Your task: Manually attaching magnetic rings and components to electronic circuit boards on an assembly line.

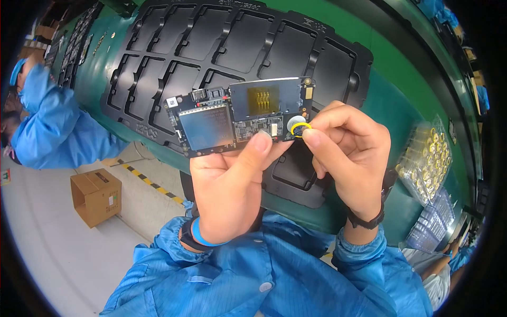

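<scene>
My left hand holds a black circuit board from below, its thumb pressed on the lower edge. The board carries a large silver shield, a dark panel with an amber patch, and small connectors. At the board's right end, my right hand pinches a yellow-rimmed coin cell between thumb and index finger. A silver disc shows just behind the yellow rim; I cannot tell whether both are one part. The fingertips partly cover this spot.
Beneath the board lies a black moulded tray with several recesses, on a green table. To the right is a clear tray of yellow-rimmed cells. A cardboard box stands on the floor. At the left sits a person in blue.
</scene>
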### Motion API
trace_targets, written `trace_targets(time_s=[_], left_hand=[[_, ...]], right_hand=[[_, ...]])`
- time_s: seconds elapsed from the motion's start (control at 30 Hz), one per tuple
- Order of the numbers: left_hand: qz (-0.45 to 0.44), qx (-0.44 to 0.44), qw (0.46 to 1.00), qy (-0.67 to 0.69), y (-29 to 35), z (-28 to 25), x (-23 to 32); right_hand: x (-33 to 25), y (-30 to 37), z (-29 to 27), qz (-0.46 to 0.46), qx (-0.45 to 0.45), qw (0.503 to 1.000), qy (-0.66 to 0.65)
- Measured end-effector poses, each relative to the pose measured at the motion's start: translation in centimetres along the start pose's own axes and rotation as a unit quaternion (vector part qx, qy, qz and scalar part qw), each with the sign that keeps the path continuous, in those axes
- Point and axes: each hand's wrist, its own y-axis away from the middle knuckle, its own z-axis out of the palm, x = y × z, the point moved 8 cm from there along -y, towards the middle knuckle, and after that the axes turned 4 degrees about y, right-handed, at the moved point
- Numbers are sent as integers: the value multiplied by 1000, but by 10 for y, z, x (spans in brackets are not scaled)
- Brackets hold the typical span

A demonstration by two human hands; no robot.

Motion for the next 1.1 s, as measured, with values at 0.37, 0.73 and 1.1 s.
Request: trace_targets(time_s=[0.37, 0.73, 1.1], left_hand=[[54, 47, 997, -2, 6, -1, -2], [77, 7, 997, -14, 7, 0, -3], [64, 10, 998, -19, 8, -1, -4]], right_hand=[[2, 2, 1, -6, -8, 1000, -8], [-18, 6, 3, -109, 0, 974, 198], [-31, 9, 7, -191, 36, 930, 312]])
